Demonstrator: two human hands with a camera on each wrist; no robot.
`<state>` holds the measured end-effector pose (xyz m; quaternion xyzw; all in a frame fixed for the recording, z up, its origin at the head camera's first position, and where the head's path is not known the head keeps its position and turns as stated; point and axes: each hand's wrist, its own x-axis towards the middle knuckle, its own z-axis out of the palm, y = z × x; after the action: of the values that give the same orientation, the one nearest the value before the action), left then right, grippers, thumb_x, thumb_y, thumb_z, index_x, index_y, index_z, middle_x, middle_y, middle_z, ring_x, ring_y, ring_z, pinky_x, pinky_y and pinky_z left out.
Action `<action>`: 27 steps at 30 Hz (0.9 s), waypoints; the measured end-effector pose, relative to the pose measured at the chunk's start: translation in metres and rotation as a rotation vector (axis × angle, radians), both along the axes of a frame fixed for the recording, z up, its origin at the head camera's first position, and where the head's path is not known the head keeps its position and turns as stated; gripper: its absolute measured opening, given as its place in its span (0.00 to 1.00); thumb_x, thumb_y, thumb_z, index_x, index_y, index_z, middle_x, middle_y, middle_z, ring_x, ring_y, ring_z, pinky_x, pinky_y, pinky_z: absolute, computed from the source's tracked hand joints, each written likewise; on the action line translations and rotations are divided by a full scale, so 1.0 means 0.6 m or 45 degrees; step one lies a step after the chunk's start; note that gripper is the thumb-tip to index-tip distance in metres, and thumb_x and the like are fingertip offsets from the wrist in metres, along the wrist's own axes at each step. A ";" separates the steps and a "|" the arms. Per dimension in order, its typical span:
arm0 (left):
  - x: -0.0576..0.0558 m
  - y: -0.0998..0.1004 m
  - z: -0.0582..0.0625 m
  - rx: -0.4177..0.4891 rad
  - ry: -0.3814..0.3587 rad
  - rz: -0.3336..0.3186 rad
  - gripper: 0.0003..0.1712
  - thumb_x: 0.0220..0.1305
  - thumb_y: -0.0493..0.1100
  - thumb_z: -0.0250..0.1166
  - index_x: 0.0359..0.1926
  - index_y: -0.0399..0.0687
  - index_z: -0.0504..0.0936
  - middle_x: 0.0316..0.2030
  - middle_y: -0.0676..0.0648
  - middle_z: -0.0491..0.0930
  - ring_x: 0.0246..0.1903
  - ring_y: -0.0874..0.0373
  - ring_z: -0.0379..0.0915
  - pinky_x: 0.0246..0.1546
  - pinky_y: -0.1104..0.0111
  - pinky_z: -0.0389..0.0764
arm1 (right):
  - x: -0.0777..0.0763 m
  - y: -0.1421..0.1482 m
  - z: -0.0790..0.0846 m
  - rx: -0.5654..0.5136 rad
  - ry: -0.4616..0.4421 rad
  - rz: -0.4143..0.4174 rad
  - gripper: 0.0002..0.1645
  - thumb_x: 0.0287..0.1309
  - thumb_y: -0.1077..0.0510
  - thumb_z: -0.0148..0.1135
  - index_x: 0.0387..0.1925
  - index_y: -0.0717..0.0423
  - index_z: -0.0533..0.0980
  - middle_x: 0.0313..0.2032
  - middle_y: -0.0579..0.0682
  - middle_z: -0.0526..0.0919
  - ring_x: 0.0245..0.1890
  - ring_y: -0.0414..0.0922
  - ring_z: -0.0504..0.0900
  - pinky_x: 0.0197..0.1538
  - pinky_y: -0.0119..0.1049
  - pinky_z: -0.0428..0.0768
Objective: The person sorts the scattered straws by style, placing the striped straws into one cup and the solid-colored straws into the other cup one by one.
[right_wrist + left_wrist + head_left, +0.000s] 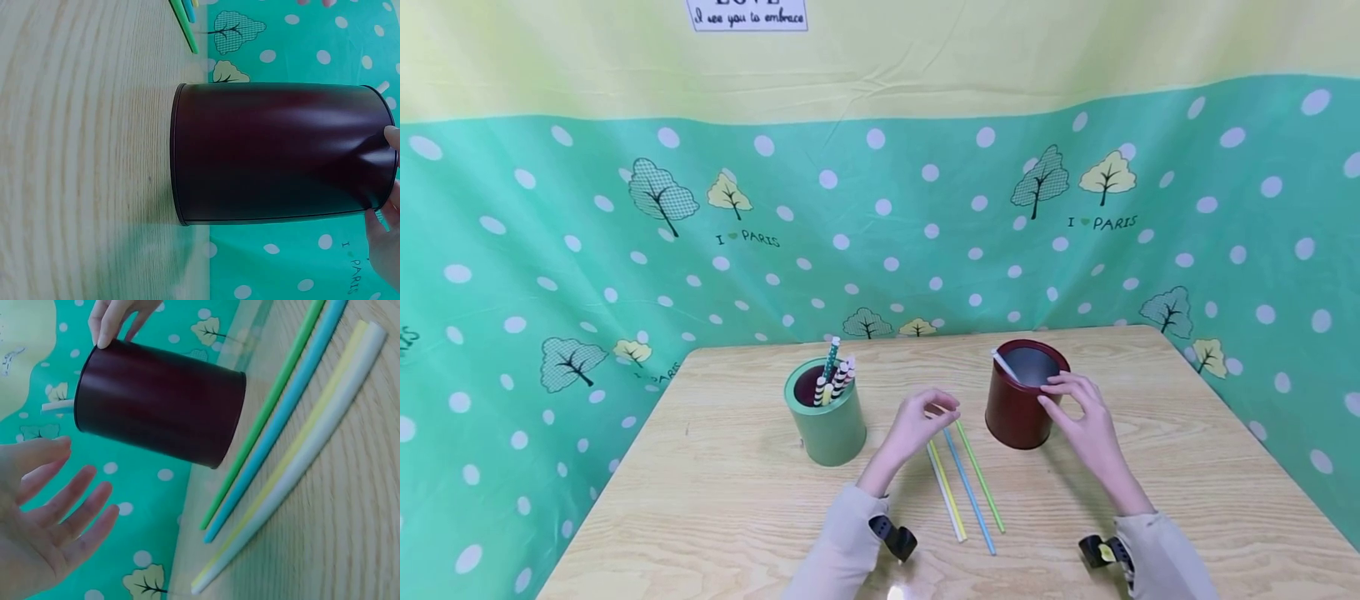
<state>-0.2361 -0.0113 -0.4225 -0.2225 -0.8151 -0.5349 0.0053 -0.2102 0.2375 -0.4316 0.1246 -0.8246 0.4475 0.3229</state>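
A dark red canister [1018,412] stands upright at the right, one white straw [1004,365] leaning out over its left rim. My right hand [1086,421] holds the canister's near right rim, thumb outside, as the right wrist view also shows. Left of it, my left hand [921,423] hovers above the far ends of the loose straws, fingers loosely bent and holding nothing. In the left wrist view that hand [53,519] appears with its fingers spread apart. On the table lie a white straw [946,495], a yellow straw [950,492], a blue straw [970,492] and a green straw [981,477].
A green canister [831,429] with several patterned straws [838,379] upright inside stands left of my left hand. The wooden table [715,500] runs back to a green dotted curtain [880,250]. Each wrist wears a black strapped camera [895,537].
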 end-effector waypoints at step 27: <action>0.006 -0.047 -0.040 -0.412 -0.059 -0.281 0.09 0.51 0.35 0.63 0.36 0.38 0.79 0.34 0.45 0.79 0.32 0.59 0.74 0.30 0.77 0.73 | 0.004 -0.002 0.006 -0.009 -0.073 -0.015 0.10 0.47 0.65 0.64 0.35 0.60 0.79 0.42 0.52 0.75 0.52 0.38 0.64 0.53 0.17 0.57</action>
<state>-0.2323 -0.0395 -0.4465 -0.2960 -0.8610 -0.3993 -0.1079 -0.2080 0.2361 -0.4281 0.1059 -0.8327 0.4518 0.3021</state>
